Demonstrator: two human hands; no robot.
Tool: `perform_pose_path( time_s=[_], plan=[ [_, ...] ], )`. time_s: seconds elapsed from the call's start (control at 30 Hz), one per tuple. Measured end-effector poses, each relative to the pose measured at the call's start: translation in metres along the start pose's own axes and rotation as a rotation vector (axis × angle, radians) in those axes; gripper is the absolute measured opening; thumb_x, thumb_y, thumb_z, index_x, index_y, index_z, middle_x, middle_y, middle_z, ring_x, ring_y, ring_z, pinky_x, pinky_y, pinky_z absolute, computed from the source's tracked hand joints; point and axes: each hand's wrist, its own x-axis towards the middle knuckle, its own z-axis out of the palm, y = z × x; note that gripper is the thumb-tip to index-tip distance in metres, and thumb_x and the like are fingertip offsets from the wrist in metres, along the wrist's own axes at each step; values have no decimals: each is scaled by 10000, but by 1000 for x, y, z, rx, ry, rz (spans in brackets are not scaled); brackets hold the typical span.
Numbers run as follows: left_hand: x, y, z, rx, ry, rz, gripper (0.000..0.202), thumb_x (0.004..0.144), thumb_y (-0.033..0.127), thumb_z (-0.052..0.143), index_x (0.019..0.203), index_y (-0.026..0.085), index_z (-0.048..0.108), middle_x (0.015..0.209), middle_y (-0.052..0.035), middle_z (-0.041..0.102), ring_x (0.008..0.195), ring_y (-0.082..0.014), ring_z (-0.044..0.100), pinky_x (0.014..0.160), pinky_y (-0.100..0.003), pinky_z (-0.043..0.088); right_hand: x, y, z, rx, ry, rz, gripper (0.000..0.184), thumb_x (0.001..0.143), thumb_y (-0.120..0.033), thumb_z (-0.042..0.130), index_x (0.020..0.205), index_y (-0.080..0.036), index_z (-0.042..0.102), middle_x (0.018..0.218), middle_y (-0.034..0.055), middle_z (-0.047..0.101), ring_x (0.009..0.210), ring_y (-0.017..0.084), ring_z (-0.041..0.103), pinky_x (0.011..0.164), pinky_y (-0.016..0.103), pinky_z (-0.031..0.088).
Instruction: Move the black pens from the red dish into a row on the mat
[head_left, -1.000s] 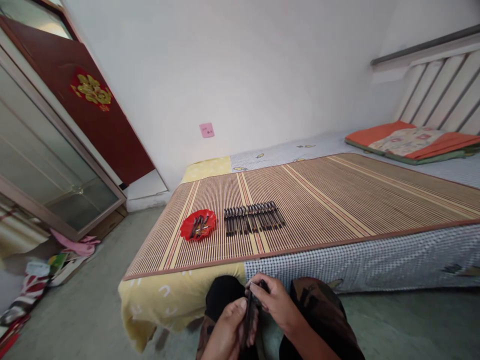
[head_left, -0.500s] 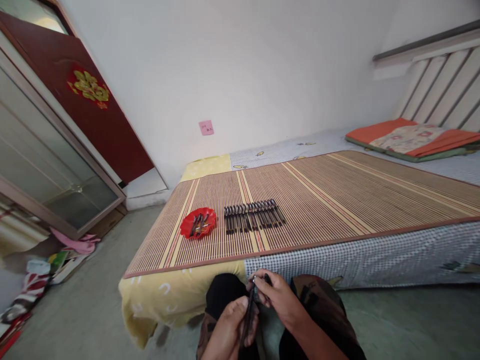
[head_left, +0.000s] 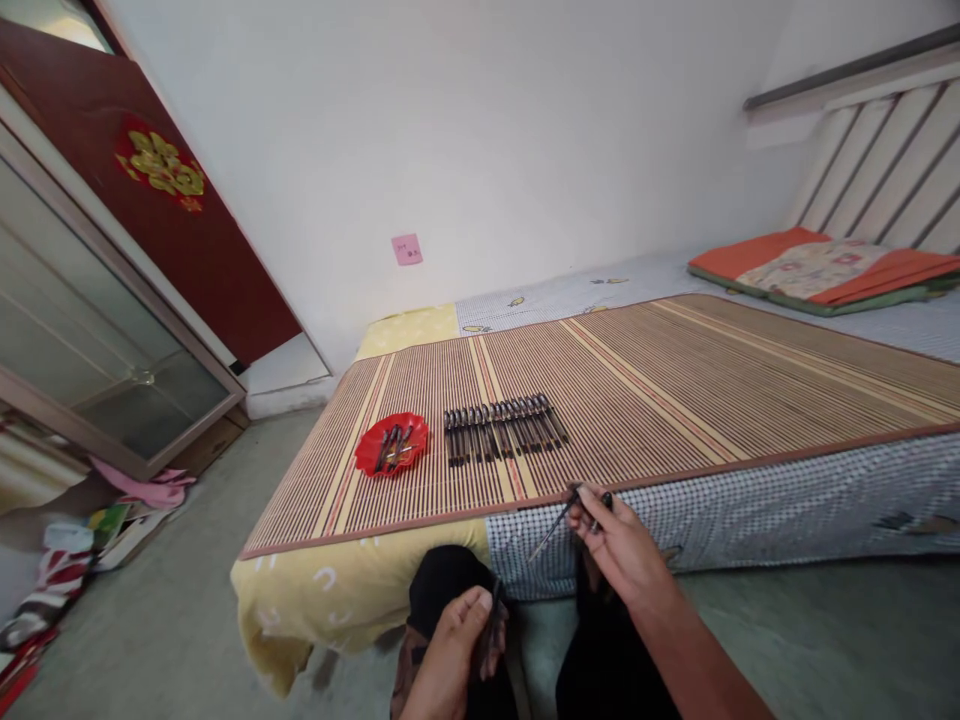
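My left hand [head_left: 461, 635] is over my left knee, its fingers closed around a dark pen barrel [head_left: 494, 600]. Up and to the right, near the bed's edge, my right hand [head_left: 619, 545] pinches a thin pen refill [head_left: 553, 527] that slants down to the left. A short black piece, which looks like a pen cap [head_left: 604, 503], is also tucked in the right hand's fingers. Several dark pens [head_left: 502, 430] lie side by side in a row on the mat. Left of them, a red scalloped dish [head_left: 364, 462] holds several more pens or pen parts [head_left: 392, 447].
A striped bamboo mat [head_left: 637, 370] covers the bed, whose checked sheet [head_left: 787, 505] hangs over the front edge. Folded orange bedding [head_left: 787, 250] lies at the far right. Glass-doored cabinet [head_left: 112, 300] and floor clutter [head_left: 67, 560] are at the left.
My right hand has moved up and right, away from my left hand, and the refill now shows apart from the barrel. The view has shifted slightly.
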Motion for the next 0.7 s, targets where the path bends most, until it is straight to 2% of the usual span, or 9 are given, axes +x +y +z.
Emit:
perform_pose_path(
  time_s=[0.13, 0.23, 0.37, 0.53, 0.6, 0.7],
  plan=[
    [11, 7, 13, -95, 60, 29, 495, 721, 629, 705, 757, 167, 530, 585, 25, 560, 434, -58, 397, 421, -188, 268, -8, 12, 3, -94, -77, 30, 363, 627, -430, 851, 813, -168, 683, 755, 32, 651, 645, 151, 585, 592, 293, 496],
    [18, 9, 22, -112, 104, 70, 517, 698, 648, 713, 735, 182, 493, 544, 49, 526, 403, -50, 366, 398, -184, 256, -17, 23, 11, -145, -119, 21, 374, 660, -477, 817, 807, -166, 669, 771, 38, 658, 634, 144, 578, 569, 276, 470],
    [23, 6, 26, -105, 107, 74, 517, 697, 647, 715, 724, 186, 483, 521, 67, 488, 394, -46, 345, 392, -184, 257, -20, 26, 18, -185, -127, -1, 356, 725, -506, 755, 807, -178, 643, 796, 37, 664, 595, 128, 550, 509, 250, 422],
    [28, 9, 25, -71, 107, 94, 484, 729, 613, 710, 736, 180, 494, 560, 55, 501, 442, -53, 376, 422, -183, 275, -10, 20, 19, -232, -88, -86, 336, 771, -503, 705, 818, -182, 613, 761, 25, 645, 535, 108, 496, 476, 241, 394],
    [33, 13, 25, -78, 135, 125, 454, 737, 575, 726, 757, 175, 513, 592, 49, 512, 479, -57, 404, 452, -181, 299, -5, 20, 19, -312, -95, -102, 330, 790, -507, 672, 808, -185, 605, 699, 8, 620, 483, 99, 451, 440, 239, 359],
    [43, 20, 28, -58, 145, 166, 423, 736, 536, 748, 805, 169, 549, 631, 42, 531, 514, -64, 428, 480, -182, 318, -2, 24, 21, -534, -206, -70, 285, 821, -464, 620, 747, -190, 597, 523, -49, 492, 422, 94, 379, 420, 237, 305]
  ],
)
